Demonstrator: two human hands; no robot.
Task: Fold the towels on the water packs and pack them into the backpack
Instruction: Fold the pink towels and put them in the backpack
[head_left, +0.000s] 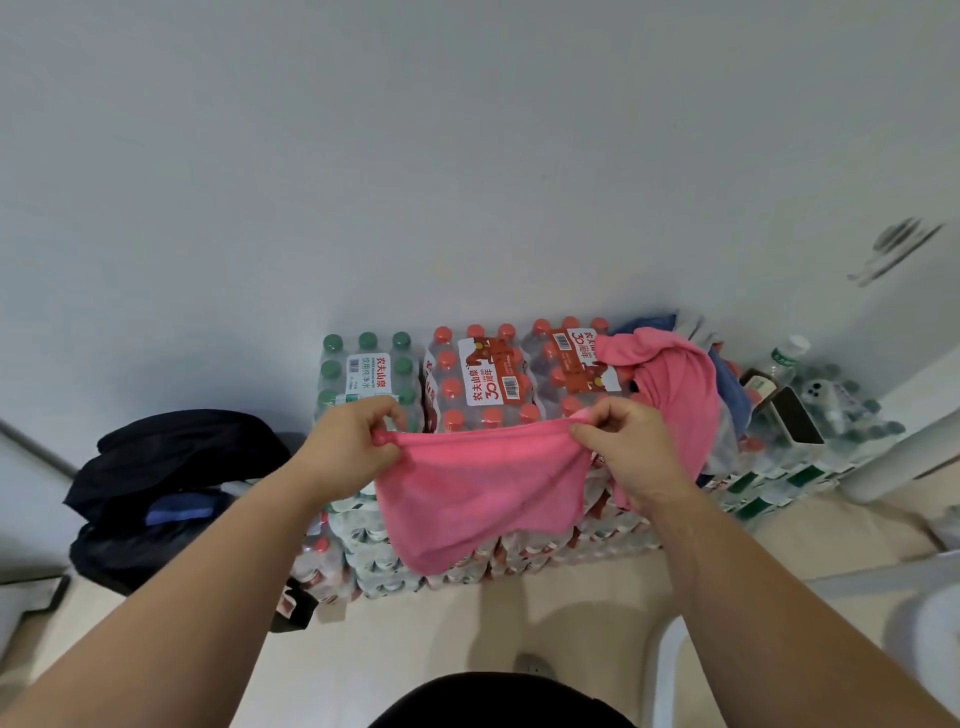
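Pink cloth filled the head view: a pink towel (483, 493) hung spread between the two hands, just in front of the stacked water packs (478, 384). The left hand (353, 441) pinched one top corner and the right hand (623, 447) pinched the other, fingers curled on the hem. A second pink towel (670, 374) and a blue towel (732, 389) lay crumpled on the packs to the right. The dark backpack (171, 483) sat on the floor (441, 639) to the left, apparently open. Folding of this towel looked barely begun. The next move probably called for bringing the two corners together, or laying the cloth flat on the packs, with the hem kept taut.
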